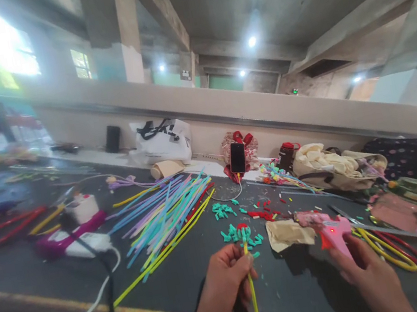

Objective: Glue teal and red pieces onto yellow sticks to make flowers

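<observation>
My left hand (229, 276) pinches a yellow pipe cleaner stem (253, 298) near its top, where a small red and teal flower head (243, 231) sits. Short teal cut pieces (228, 234) lie just behind that head. In my right hand (368, 270) is a pink hot glue gun (332, 228) with a small red light lit; its nozzle points left, over a folded beige cloth or paper pad (290, 233). A heap of red cut pieces (263, 215) lies beyond the pad.
Long pastel pipe cleaners (170, 214) spread over the dark table on the left, near a power strip (78, 241) with cables. Behind stand a phone (237, 158), a white bag (163, 140) and a beige cloth bag (327, 167). Scissors (343, 214) lie right of the glue gun.
</observation>
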A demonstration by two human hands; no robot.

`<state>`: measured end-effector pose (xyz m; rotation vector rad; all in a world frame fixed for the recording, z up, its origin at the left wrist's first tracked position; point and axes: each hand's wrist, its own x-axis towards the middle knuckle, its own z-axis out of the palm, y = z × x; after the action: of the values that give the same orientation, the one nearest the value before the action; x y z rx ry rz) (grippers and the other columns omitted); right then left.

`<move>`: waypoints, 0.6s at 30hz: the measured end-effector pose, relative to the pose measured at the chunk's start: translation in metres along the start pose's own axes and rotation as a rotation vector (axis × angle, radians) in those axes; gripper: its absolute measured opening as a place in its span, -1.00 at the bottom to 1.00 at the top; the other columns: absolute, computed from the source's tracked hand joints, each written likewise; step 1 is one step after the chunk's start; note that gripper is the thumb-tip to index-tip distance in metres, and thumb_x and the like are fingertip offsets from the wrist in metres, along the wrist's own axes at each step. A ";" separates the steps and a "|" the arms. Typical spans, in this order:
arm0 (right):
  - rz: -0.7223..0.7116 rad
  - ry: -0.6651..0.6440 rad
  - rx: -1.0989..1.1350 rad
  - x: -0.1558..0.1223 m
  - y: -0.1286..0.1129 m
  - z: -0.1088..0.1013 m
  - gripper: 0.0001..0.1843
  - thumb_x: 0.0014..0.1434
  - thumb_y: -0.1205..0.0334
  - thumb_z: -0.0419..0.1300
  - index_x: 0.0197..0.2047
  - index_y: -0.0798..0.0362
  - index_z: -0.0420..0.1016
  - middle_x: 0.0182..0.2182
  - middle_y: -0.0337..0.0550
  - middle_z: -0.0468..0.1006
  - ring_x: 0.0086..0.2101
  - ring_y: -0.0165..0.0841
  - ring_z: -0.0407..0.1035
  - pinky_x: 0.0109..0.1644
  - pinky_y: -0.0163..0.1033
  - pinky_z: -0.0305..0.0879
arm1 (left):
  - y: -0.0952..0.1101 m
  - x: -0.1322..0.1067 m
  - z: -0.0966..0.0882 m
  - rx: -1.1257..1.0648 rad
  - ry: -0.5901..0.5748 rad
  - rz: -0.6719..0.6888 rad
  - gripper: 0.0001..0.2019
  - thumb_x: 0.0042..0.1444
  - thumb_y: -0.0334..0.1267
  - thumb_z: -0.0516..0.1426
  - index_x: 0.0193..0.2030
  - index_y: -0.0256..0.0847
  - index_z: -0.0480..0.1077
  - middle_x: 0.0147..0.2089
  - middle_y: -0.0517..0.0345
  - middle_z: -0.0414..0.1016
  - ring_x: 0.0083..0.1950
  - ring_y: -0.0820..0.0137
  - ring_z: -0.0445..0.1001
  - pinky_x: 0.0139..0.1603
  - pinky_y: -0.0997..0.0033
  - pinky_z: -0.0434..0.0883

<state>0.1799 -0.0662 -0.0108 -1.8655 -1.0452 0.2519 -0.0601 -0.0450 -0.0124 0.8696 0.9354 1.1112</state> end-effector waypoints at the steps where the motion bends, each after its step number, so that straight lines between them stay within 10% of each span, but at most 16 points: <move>1: 0.019 -0.012 0.022 0.000 0.001 0.001 -0.39 -0.19 -0.15 0.11 -0.14 0.10 0.33 -0.26 -0.03 0.48 -0.31 -0.22 0.38 -0.41 -0.29 0.30 | 0.000 0.001 0.000 0.000 -0.003 -0.005 -0.79 -0.25 -0.16 0.16 -0.64 -0.24 0.24 -0.81 0.34 0.30 -0.87 0.64 0.10 -0.83 0.65 0.06; 9: 0.259 -0.133 0.542 -0.006 -0.015 -0.008 -0.47 -0.27 0.04 0.28 -0.20 0.05 0.29 -0.57 -0.27 0.52 -0.58 -0.39 0.35 -0.56 -0.38 0.25 | 0.002 -0.002 0.002 0.008 -0.022 -0.007 -0.77 -0.23 -0.14 0.16 -0.64 -0.23 0.24 -0.85 0.37 0.25 -0.88 0.63 0.08 -0.86 0.65 0.06; 18: 0.157 -0.414 0.634 -0.048 -0.021 -0.004 -0.57 -0.32 0.03 0.32 -0.39 0.11 0.39 -0.62 -0.21 0.49 -0.69 -0.51 0.21 -0.69 -0.45 0.11 | 0.003 -0.004 0.000 0.014 -0.023 0.008 -0.79 -0.15 -0.17 0.13 -0.62 -0.24 0.24 -0.87 0.38 0.21 -0.87 0.64 0.07 -0.84 0.68 0.04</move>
<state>0.1410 -0.1009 -0.0042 -1.3357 -0.9377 0.9760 -0.0623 -0.0477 -0.0089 0.8964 0.9223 1.0999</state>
